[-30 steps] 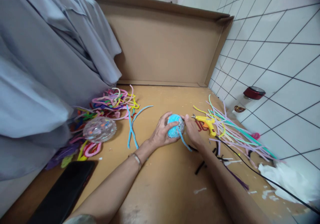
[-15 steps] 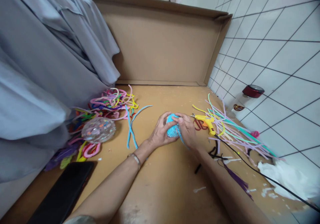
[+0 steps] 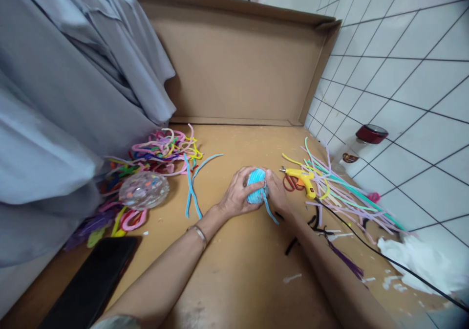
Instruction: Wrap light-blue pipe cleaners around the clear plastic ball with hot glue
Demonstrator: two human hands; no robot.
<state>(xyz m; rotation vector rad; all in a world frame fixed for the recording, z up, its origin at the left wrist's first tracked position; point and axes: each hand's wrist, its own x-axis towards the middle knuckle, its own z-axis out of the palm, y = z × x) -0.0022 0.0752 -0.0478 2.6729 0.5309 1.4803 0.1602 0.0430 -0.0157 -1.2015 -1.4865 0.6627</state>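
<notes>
Between my hands, above the middle of the table, is a rounded object wrapped in blue pipe cleaner (image 3: pixel 256 185); what lies under the wrapping I cannot make out. My left hand (image 3: pixel 236 192) curls round its left side, thumb across the front. On its right side my right hand (image 3: pixel 277 192) is closed against it, the fingertips partly hidden behind. A loose blue pipe cleaner end (image 3: pixel 269 209) hangs down from the lower right of the wrapping. Two crossed blue pipe cleaners (image 3: pixel 191 187) lie on the table left of my hands.
A yellow glue gun (image 3: pixel 301 178) with black cord and red-handled scissors (image 3: pixel 289 183) lie right, beside lilac and green pipe cleaners (image 3: pixel 344 192). Left are a clear dotted ball (image 3: pixel 144 190), tangled pipe cleaners (image 3: pixel 164 150) and a black phone (image 3: pixel 91 280). A cardboard panel (image 3: pixel 238 65) stands behind.
The wrapped object has turned a little and shifted slightly right. My right fingers have moved from its front to its right edge, and the loose blue end now hangs in plain view.
</notes>
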